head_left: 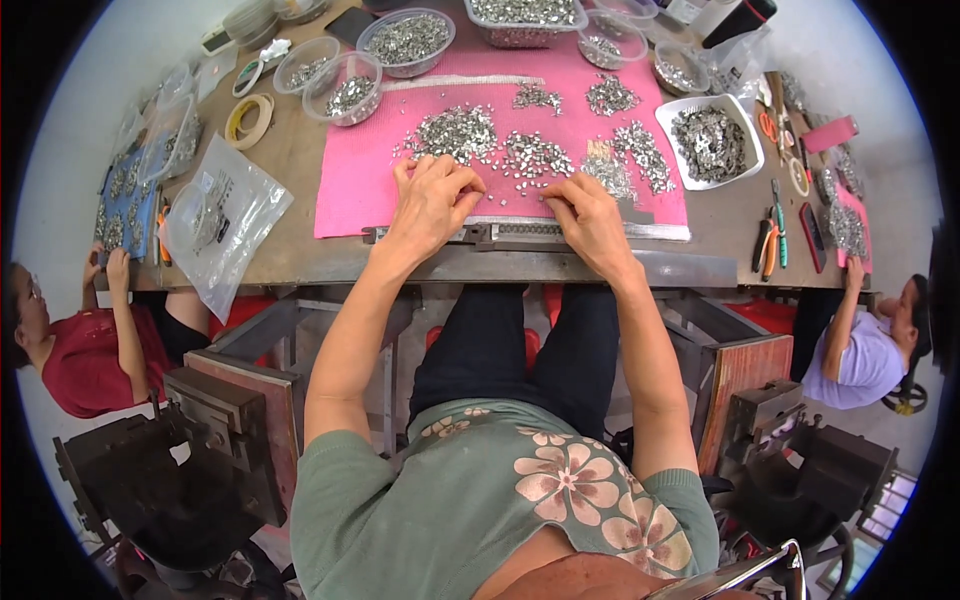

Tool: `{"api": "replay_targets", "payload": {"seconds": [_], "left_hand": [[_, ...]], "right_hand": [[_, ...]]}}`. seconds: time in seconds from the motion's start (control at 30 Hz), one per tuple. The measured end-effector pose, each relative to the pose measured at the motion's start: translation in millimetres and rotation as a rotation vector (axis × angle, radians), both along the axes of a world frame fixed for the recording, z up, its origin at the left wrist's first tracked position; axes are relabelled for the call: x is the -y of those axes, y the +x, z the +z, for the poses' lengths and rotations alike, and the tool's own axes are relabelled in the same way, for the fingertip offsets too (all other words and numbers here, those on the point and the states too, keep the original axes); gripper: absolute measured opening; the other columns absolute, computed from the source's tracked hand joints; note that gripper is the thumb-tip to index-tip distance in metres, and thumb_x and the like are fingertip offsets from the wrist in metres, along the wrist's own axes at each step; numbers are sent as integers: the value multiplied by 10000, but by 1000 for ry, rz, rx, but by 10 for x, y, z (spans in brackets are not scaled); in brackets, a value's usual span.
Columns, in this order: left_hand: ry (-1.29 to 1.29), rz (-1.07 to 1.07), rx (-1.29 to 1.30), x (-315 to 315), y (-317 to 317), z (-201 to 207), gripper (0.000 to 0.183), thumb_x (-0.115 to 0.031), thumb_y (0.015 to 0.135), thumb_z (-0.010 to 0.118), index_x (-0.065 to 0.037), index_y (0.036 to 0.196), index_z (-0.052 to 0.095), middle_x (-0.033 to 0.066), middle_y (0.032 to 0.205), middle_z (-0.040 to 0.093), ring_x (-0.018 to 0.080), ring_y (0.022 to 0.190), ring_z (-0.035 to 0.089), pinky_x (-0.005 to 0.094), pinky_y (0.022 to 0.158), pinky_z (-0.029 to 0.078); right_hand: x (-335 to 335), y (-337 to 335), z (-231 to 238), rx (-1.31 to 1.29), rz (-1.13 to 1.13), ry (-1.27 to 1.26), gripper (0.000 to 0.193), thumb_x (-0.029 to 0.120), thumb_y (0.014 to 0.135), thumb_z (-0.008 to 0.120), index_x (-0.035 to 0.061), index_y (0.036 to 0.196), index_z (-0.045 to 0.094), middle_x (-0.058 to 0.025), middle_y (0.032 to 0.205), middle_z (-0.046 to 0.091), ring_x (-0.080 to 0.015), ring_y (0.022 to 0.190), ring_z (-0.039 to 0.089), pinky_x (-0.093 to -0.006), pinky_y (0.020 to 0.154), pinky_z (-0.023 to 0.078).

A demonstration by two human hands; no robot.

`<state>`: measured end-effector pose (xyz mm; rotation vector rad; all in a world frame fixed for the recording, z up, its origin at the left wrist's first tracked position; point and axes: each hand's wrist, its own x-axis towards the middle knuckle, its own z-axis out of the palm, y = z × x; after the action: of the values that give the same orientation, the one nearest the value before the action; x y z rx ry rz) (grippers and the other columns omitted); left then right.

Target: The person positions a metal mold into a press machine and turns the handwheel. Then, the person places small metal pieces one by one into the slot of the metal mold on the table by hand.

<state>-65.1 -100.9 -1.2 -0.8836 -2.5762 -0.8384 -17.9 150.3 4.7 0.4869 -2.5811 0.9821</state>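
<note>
My left hand (432, 205) rests at the near edge of a pink mat (360, 190), its thumb and forefinger drawn together beside a heap of small silvery metal pieces (455, 133). Opposite it, my right hand (588, 218) has curled fingers, with thumb and forefinger pinched close to a smaller heap of the same pieces (535, 158). Whatever lies between either set of fingertips is too small to make out. Below the fingertips, along the table edge, runs a narrow metal rail (520, 233) with a row of small parts in it.
More metal pieces fill a white square tray (755, 165) and clear plastic bowls (345, 90). A tape roll (248, 120) and plastic bag (228, 205) lie left; pliers (767, 245) lie right. Co-workers sit at both sides, in red (100, 360) and lilac (850, 355). Vises (225, 430) stand nearby.
</note>
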Motion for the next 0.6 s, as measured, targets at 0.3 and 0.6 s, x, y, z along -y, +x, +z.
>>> {"api": "replay_targets", "payload": {"seconds": [0.3, 0.6], "left_hand": [[4, 29, 106, -18, 35, 10, 102, -204, 865, 749, -142, 942, 722, 18, 877, 577, 217, 952, 572, 470, 993, 311], [-76, 56, -48, -59, 56, -18, 104, -199, 853, 765, -135, 927, 729, 10, 883, 582, 211, 941, 573, 508, 1024, 302]], "right_hand": [[15, -134, -23, -60, 62, 191, 69, 75, 880, 711, 31, 922, 678, -114, 827, 573, -317, 814, 599, -418, 744, 456], [113, -147, -17, -78, 157, 141, 78, 78, 883, 706, 46, 928, 651, -104, 856, 584, -302, 817, 597, -405, 759, 430]]}}
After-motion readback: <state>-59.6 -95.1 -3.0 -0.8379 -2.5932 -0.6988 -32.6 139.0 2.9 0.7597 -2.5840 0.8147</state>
